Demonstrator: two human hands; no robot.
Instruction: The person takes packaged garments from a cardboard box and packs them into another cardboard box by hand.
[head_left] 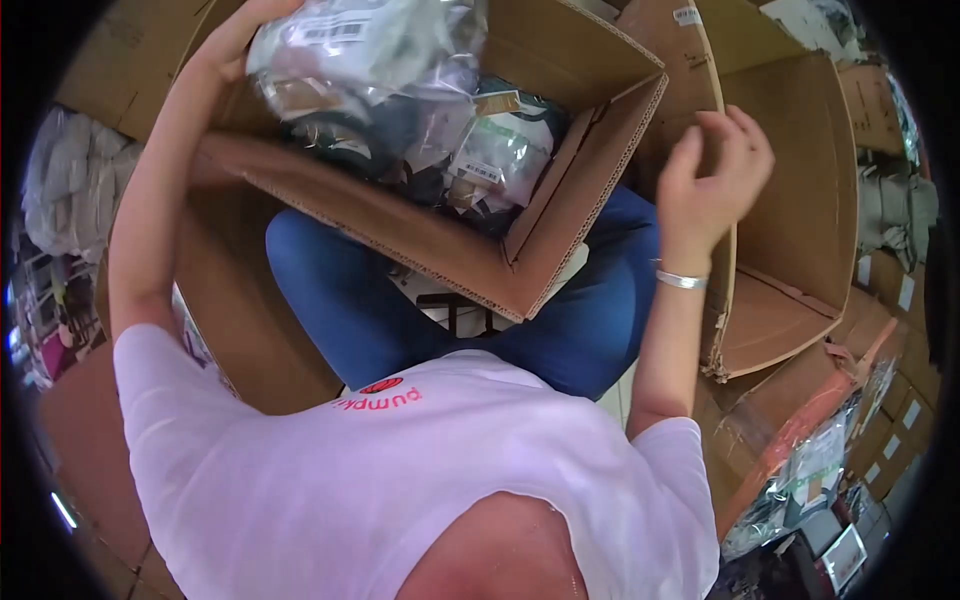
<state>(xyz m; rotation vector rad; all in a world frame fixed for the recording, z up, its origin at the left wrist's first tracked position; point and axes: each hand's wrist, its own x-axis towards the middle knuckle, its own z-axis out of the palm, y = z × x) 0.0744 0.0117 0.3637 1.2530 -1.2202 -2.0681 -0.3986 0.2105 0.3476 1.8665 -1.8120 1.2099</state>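
My left hand (pixel 248 32) is at the top left, its fingers closed on a clear plastic package (pixel 365 45) with a barcode label. The package is above an open cardboard box (pixel 400 235) between my knees. Inside this box lie more plastic-wrapped packages (pixel 500 155), some with dark contents and labels. My right hand (pixel 722 170) is raised beside the wall of a second open box (pixel 790 190) on the right. Its fingers are curled but apart, and nothing shows between them. A silver bracelet is on the right wrist.
Plastic-wrapped bundles (pixel 75 185) stand at the far left. Another open carton (pixel 240 300) is beside my left knee. On the lower right are an orange bag (pixel 800 425) and clear packages (pixel 815 470). Stacked cartons (pixel 905 420) line the right edge.
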